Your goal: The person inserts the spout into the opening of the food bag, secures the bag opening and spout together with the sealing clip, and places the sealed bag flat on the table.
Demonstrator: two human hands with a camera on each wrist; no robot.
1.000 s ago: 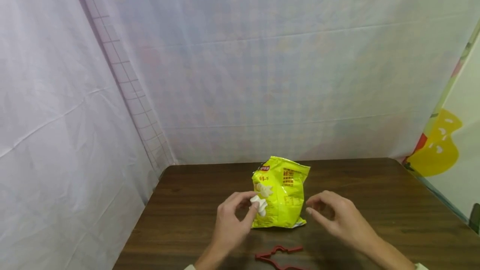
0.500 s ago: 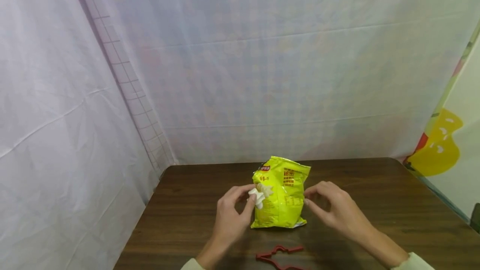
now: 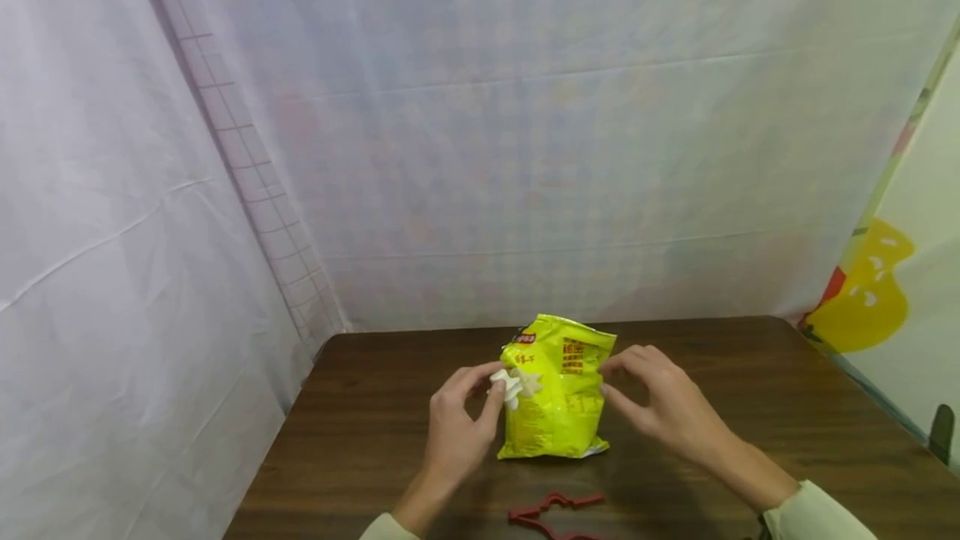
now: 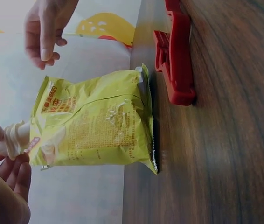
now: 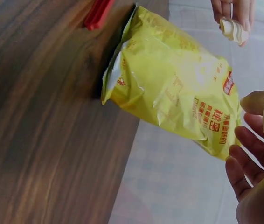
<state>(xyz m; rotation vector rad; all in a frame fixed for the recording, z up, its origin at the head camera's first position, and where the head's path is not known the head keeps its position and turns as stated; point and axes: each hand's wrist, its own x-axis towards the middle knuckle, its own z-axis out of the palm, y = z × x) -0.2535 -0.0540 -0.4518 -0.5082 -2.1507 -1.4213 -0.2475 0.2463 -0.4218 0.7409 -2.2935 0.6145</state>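
Observation:
Between thumb and fingertips my left hand (image 3: 461, 423) pinches a small cream-white piece with wavy ridges (image 4: 15, 140). Its exact kind is unclear. Just behind it a yellow snack bag (image 3: 558, 394) stands upright on the table, slightly crumpled, with red print. My right hand (image 3: 663, 398) hovers at the bag's right side, fingers loosely bent, holding nothing. In the left wrist view a gap shows between that hand and the bag. A red plastic clip (image 4: 176, 56), its arms spread, lies on the table in front of the bag.
The dark wood-grain table (image 3: 375, 407) ends at a pale hanging cloth (image 3: 525, 148) behind the bag. Another white cloth (image 3: 112, 232) hangs at the left. A yellow printed shape (image 3: 862, 298) is on the right wall.
Both hands have risen slightly along the bag's sides; the right hand has also moved closer to it. The left hand keeps its pinch on the cream-white piece. Bag and clip stay put.

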